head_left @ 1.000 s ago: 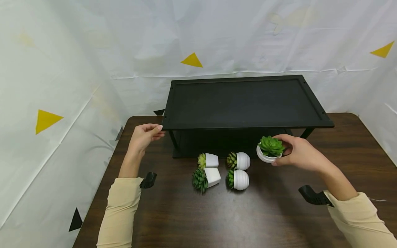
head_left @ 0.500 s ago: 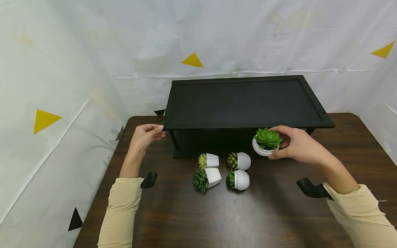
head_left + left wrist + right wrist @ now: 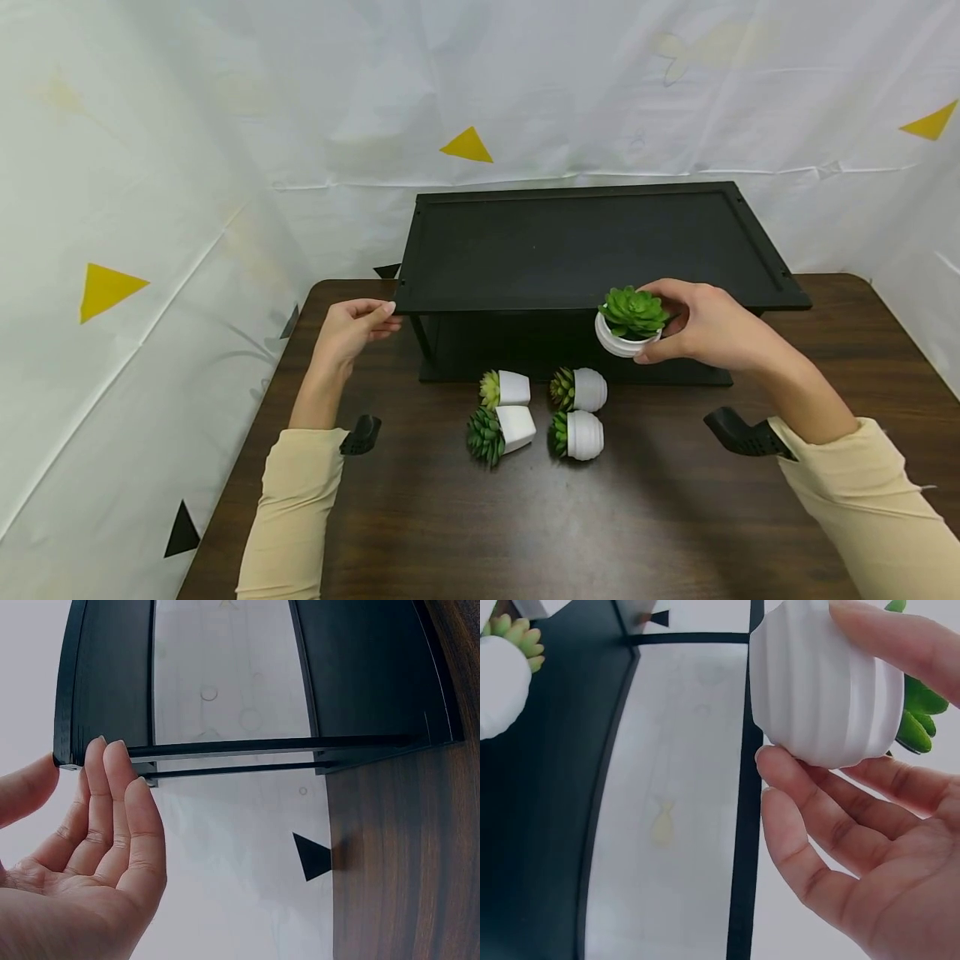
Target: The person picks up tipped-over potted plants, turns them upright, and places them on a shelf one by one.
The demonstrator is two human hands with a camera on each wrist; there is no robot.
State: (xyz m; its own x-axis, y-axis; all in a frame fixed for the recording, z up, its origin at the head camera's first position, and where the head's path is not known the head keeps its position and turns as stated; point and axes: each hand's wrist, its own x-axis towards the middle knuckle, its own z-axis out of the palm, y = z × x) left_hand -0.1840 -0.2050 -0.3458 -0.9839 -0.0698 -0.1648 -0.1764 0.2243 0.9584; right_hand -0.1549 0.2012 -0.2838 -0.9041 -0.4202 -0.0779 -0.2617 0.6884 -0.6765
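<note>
My right hand point(image 3: 708, 327) grips a potted succulent point(image 3: 632, 321) by its ribbed white pot, upright in front of the shelf's top edge. In the right wrist view, thumb and fingers are curled about the pot point(image 3: 825, 690). My left hand point(image 3: 351, 333) pinches the front left corner of the black two-tier shelf point(image 3: 592, 250); the left wrist view has the thumb on the top edge and fingers underneath. Several more succulents lie on their sides before the shelf: two in smooth white pots point(image 3: 514, 388) point(image 3: 516, 428) and two in ribbed white pots point(image 3: 590, 389) point(image 3: 585, 435).
The shelf stands at the back of a dark wooden table point(image 3: 450, 533). Its lower tier point(image 3: 487, 358) lies under the top board. White sheeting point(image 3: 360, 100) with yellow and black triangles hangs behind and at the sides.
My right hand has raised the potted succulent and carried it leftward and toward the shelf's top edge. The left hand stays at the shelf corner, and the lying succulents have not moved.
</note>
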